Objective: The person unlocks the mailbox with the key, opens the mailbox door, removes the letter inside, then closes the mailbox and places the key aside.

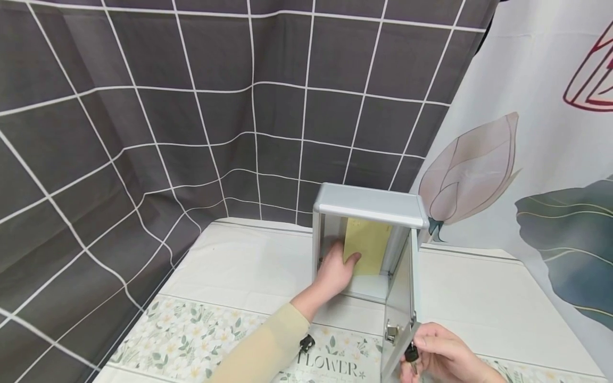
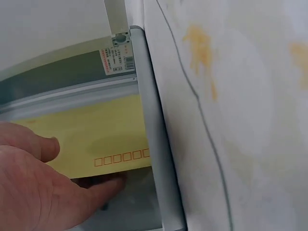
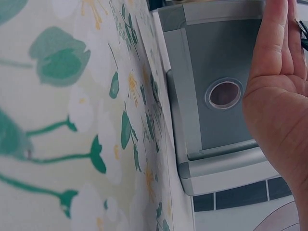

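In the head view a grey metal box (image 1: 369, 201) stands with its door (image 1: 399, 290) swung out at its right. My left hand (image 1: 333, 270) reaches inside and pinches a yellow envelope (image 1: 367, 246). In the left wrist view its thumb lies on the front of the envelope (image 2: 96, 132), fingers under the lower edge. Outside the door, my right hand (image 1: 442, 351) holds a black-headed key (image 1: 412, 352) at the lock. A metal latch (image 1: 391, 333) shows on the door's inner face. In the right wrist view the fingers partly cover a grey panel (image 3: 216, 57) with a round hole.
A small black object (image 1: 306, 343) lies on the floral tablecloth (image 1: 191, 330), beside the left sleeve. Behind the box hangs a dark grid-patterned curtain (image 1: 278, 106). A white cloth with leaf prints (image 1: 541, 159) hangs at the right.
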`<state>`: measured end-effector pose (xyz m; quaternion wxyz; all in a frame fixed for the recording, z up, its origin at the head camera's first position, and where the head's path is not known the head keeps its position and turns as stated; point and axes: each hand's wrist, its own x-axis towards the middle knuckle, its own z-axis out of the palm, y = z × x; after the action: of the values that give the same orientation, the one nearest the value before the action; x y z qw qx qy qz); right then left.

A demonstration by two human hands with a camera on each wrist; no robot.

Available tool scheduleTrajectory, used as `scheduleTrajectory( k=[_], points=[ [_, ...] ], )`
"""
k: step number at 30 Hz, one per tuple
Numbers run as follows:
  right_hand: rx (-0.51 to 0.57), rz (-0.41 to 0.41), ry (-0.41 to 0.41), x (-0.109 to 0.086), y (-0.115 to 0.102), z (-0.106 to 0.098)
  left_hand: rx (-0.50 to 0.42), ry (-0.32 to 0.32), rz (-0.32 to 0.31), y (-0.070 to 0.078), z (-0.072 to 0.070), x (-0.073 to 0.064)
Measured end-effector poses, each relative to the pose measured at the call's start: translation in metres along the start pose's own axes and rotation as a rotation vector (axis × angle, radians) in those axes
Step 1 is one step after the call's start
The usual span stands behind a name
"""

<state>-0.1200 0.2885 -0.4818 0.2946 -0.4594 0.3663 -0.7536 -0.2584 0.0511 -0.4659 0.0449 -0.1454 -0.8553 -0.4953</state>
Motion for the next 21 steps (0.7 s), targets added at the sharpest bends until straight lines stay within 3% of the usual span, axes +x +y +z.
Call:
scheduleTrajectory(
  k=[10, 21],
  points=[
    [0.006, 0.003, -0.001, 0.004, -0.004, 0.003, -0.028, -0.030, 0.065, -0.003, -0.002, 0.002],
    [0.009, -0.006, -0.002, -0.001, 0.002, -0.001, -0.020, -0.046, 0.128, 0.004, -0.012, -0.009]
  ],
)
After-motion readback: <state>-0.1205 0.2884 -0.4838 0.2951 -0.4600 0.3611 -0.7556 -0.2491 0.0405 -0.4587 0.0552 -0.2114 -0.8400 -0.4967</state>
